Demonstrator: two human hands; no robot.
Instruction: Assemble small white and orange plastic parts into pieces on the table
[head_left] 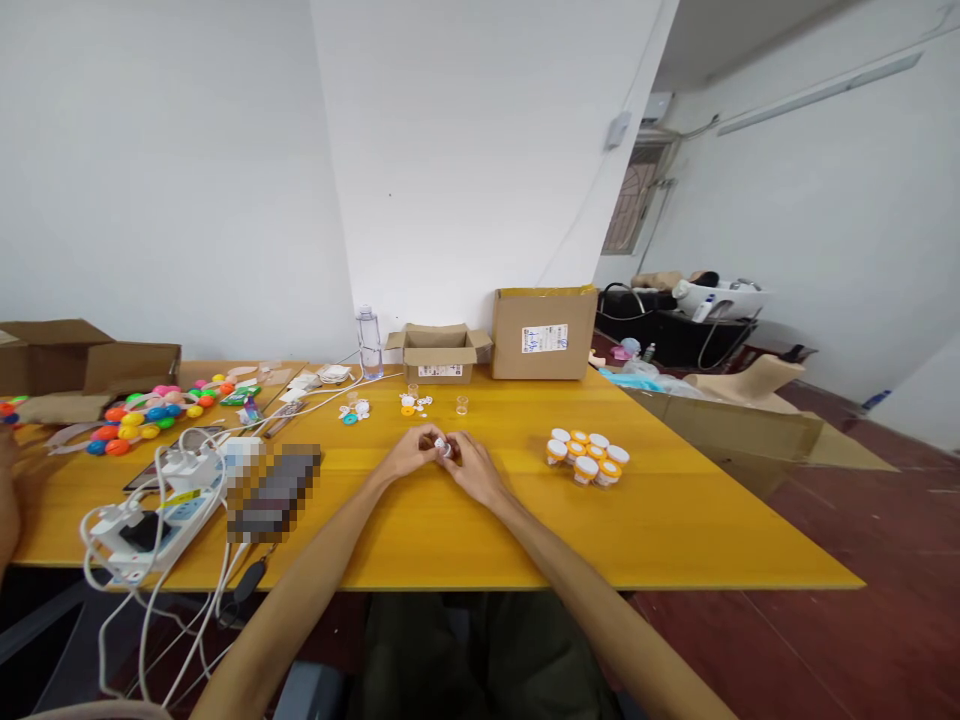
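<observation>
Left hand (413,450): its fingers were curled inward, the grip grasping the small white piece (443,446) from the left.
Right hand (474,468): its grip grasped the same piece from the right, the fingers close to those of the left hand.
Small white piece: sat between both sets of fingertips, over the middle of the surface (480,555); its finer shape was too small to tell.
Clear cup (462,405): stood on the far side of the hands.
Middle parts group (408,410): lay left of the clear cup; white pieces and an orange ring.
Left parts group (351,419): lay farther left; white pieces and one teal piece.
Lidded jars (586,467): stood clustered to the right, well apart from the right hand; white lids with orange rims among them.
Open carton (438,368): stood at the far edge, flaps spread.
Taped carton (541,345): stood just right of the open carton.
Clear bottle (369,345): stood upright, left of the open carton.
Power strip (180,520): lay near left, carrying plugs and white cables.
Coloured balls (129,432): lay far left.
</observation>
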